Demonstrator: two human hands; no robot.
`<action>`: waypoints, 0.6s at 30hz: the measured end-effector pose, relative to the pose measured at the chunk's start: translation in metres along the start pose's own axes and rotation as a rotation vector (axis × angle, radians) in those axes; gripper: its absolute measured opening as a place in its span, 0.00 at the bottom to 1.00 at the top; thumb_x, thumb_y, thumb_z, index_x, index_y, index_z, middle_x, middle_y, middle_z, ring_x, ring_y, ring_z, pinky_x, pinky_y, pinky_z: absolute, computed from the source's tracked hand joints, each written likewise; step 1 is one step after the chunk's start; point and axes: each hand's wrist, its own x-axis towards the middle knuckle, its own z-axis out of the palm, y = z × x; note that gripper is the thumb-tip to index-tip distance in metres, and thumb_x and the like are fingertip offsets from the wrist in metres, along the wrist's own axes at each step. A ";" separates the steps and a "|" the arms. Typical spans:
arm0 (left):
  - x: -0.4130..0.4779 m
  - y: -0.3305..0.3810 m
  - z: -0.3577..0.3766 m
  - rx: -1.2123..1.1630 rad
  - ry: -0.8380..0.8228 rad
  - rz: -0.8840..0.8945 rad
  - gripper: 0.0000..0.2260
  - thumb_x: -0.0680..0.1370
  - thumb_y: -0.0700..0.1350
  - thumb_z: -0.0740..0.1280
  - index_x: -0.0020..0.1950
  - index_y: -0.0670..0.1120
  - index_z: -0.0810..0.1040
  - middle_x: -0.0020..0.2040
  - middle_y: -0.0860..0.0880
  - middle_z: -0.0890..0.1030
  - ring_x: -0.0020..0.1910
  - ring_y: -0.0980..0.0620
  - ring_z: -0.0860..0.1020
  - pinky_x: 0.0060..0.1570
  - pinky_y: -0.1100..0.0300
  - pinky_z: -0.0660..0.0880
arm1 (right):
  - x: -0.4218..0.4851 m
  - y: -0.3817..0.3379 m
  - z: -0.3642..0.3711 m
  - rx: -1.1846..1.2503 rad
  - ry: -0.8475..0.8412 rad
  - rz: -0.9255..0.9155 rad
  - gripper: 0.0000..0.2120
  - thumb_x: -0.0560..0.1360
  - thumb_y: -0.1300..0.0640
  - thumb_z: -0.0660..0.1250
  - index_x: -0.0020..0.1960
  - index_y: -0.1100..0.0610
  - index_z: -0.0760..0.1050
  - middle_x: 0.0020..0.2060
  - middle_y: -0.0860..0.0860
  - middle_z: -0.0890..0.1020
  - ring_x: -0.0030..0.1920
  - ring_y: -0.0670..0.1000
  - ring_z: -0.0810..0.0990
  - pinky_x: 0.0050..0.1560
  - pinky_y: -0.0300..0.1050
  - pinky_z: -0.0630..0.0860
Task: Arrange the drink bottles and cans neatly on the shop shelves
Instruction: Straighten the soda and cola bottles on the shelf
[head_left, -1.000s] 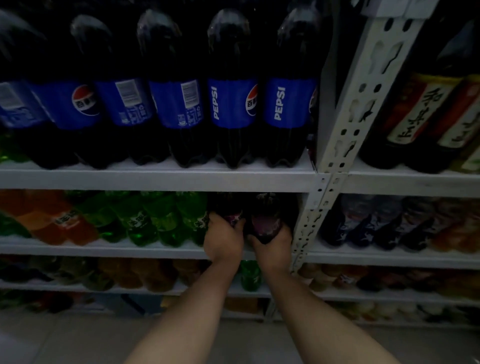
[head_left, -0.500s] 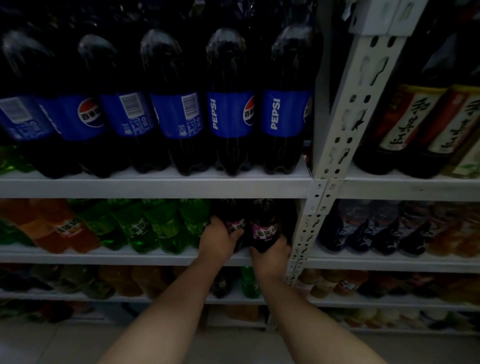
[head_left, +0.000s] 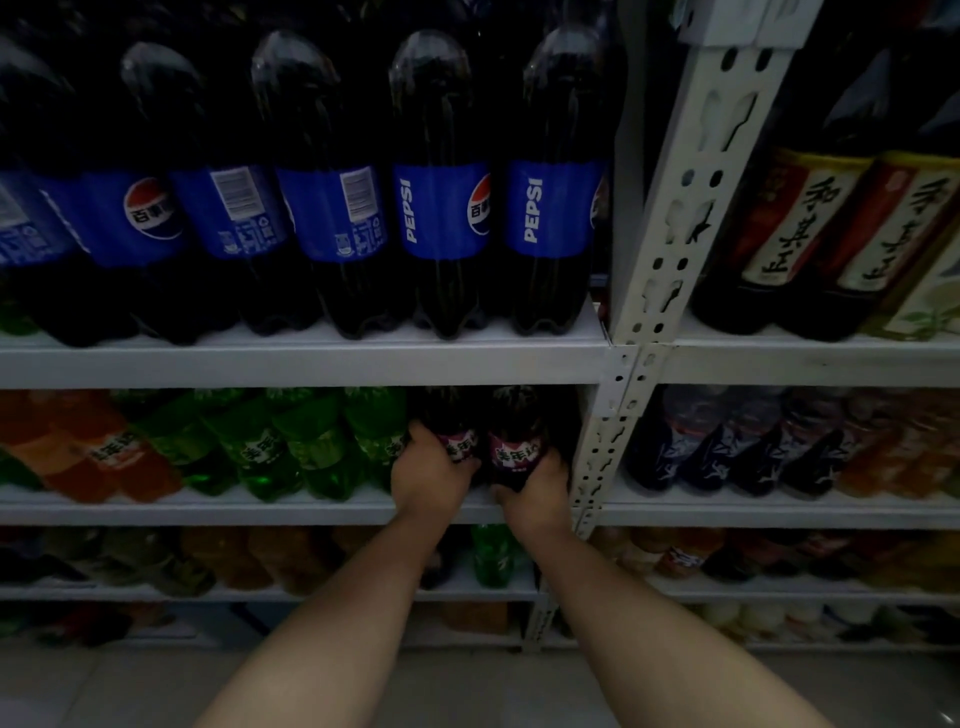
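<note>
Purple-labelled bottles (head_left: 514, 449) are being gripped at the white shelf (head_left: 260, 512), the left hand (head_left: 428, 475) clasping one, the right hand (head_left: 537, 491) its neighbour.

PEPSI | blue labels, cola bottles (head_left: 447, 208) | 美年达 | purple-label bottles (head_left: 514, 447)

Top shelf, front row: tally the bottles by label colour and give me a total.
Blue-label Pepsi bottles: 6 (leftmost cut off by the frame edge)
Red-and-cream-label dark bottles: 2
Pale-label bottle at the right edge: 1
Total: 9
</note>
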 end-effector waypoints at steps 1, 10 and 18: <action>0.003 -0.002 -0.001 -0.011 -0.023 0.012 0.37 0.66 0.54 0.77 0.64 0.38 0.63 0.56 0.41 0.79 0.52 0.42 0.79 0.44 0.56 0.75 | -0.002 -0.002 0.002 0.000 0.031 0.031 0.37 0.65 0.54 0.77 0.67 0.62 0.62 0.62 0.59 0.71 0.63 0.58 0.71 0.61 0.48 0.70; 0.022 -0.017 -0.016 -0.137 -0.253 0.182 0.43 0.66 0.47 0.79 0.73 0.39 0.58 0.67 0.42 0.73 0.64 0.45 0.73 0.56 0.64 0.67 | -0.005 -0.003 0.008 0.046 0.062 0.010 0.38 0.67 0.54 0.73 0.71 0.62 0.59 0.63 0.60 0.70 0.64 0.59 0.71 0.62 0.54 0.72; -0.004 -0.015 0.000 -0.308 -0.022 0.065 0.35 0.65 0.51 0.79 0.65 0.41 0.69 0.61 0.43 0.78 0.60 0.46 0.76 0.56 0.61 0.71 | -0.004 0.005 0.005 0.086 0.074 -0.099 0.37 0.69 0.55 0.74 0.72 0.59 0.60 0.66 0.56 0.71 0.66 0.56 0.70 0.65 0.48 0.68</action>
